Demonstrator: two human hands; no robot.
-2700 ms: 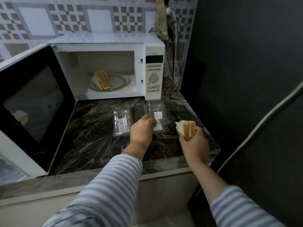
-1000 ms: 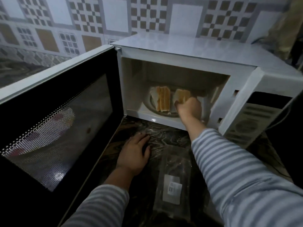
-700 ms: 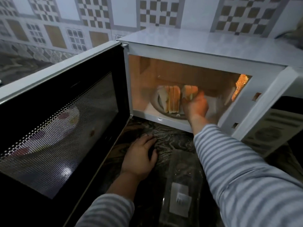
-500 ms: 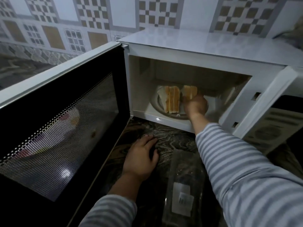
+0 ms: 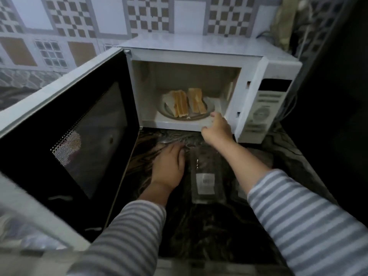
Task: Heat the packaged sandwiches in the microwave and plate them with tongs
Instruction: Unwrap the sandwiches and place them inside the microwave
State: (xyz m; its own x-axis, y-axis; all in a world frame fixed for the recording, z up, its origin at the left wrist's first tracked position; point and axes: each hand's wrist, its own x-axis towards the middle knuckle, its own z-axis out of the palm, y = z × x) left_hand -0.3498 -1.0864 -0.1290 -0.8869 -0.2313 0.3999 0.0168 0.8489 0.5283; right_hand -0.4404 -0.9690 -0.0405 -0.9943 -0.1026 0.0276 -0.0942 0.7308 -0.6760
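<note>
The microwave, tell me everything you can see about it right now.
The microwave is a white box on the dark marbled counter, against the tiled wall. Its door, black inside with a dotted mesh window, is swung wide open to the left. Two sandwiches lie side by side on the round turntable. A button panel runs down its right side. The right hand is at the opening's lower right edge.

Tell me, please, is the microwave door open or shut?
Open: the microwave door is swung wide to the left, with both sandwiches visible inside.
</note>
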